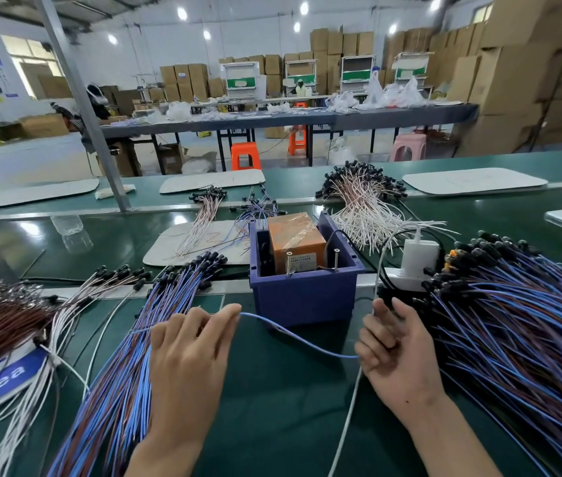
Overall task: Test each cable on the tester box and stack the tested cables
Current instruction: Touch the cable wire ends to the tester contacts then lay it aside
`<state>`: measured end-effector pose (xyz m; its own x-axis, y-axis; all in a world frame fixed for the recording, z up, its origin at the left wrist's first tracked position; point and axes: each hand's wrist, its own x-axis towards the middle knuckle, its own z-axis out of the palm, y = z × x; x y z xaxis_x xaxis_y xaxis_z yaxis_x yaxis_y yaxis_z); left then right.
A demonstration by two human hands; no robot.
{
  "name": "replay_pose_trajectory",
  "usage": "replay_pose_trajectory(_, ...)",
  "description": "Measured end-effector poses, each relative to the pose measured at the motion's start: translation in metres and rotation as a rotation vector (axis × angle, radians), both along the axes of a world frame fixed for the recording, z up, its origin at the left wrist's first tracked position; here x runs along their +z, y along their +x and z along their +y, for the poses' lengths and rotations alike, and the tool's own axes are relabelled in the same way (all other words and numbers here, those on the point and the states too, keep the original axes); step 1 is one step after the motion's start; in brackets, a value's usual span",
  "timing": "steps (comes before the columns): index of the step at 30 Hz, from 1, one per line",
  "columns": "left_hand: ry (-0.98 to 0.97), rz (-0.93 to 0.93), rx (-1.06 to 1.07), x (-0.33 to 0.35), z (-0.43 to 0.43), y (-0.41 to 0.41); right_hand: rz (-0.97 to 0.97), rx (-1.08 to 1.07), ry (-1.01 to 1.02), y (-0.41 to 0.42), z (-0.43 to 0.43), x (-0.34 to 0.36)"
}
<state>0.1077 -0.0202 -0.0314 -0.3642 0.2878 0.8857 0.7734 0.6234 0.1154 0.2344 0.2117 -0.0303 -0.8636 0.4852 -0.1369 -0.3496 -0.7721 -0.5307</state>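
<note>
Observed at the green table [272,425]: one blue cable [293,333] hangs in a shallow sag between both hands, just off the table surface, directly at 6 o'clock of the tester box [303,294].

Left hand [186,346]: palm down, at 7 o'clock of the tester box. Its fingers [228,311] are curled, and the forefinger and thumb pinch the blue cable where it leaves the hand. The heel of the hand lies over the left pile of cables [124,356].

Right hand [396,356]: palm turned inward, at 5 o'clock of the tester box. Its fingers [372,339] are loosely curled round the other end of the blue cable. A dark part shows between them; what it is cannot be told.

Tester box: a blue bin holding an orange unit [295,239], with two upright metal pins [336,259] at its near rim. Neither hand touches it.

Other items: a right pile of cables [513,321] at 3 o'clock of the right hand, a white bundle [365,201] at 1 o'clock of the tester box, and a white adapter [417,256] at 3 o'clock of it.
</note>
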Motion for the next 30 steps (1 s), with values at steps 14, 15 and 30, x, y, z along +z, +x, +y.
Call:
replay_pose_trajectory(14, 0.311, -0.471, -0.166, 0.004, 0.009, 0.016, 0.087, -0.04, -0.181, -0.002, 0.003, -0.003)
replay_pose_trajectory(15, 0.318, -0.492, -0.176, 0.004, 0.01, 0.017, 0.082, -0.042, -0.184, -0.003, 0.003, -0.003)
replay_pose_trajectory(30, -0.04, -0.446, -0.276, -0.008, 0.057, 0.065, -0.002, -0.072, -0.108, -0.013, -0.021, -0.002)
